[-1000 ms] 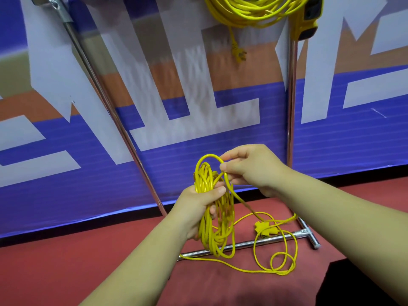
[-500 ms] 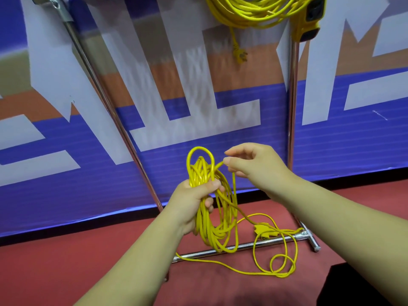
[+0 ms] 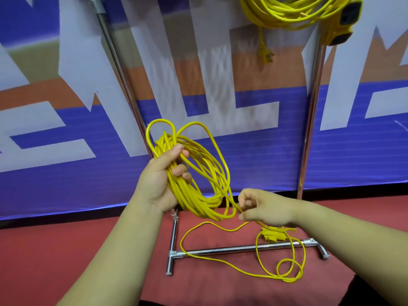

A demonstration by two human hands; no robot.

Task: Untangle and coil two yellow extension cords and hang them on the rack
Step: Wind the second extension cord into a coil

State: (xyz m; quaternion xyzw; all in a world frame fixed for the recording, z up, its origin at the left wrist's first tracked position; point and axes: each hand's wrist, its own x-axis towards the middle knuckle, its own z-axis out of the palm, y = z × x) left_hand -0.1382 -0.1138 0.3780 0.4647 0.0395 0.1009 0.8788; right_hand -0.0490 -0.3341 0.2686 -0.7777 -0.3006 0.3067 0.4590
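Coiled cord (image 3: 194, 186) left of floor loops (image 3: 284, 268)

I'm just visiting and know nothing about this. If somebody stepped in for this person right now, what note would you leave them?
Left hand grips the half-wound coil. Right hand pinches the loose strand running from it.
Done: one coiled cord hangs at the top of the rack.
Left: the tail and its end piece lie on the red floor across the rack's base bar; wind them in, then hang this coil.
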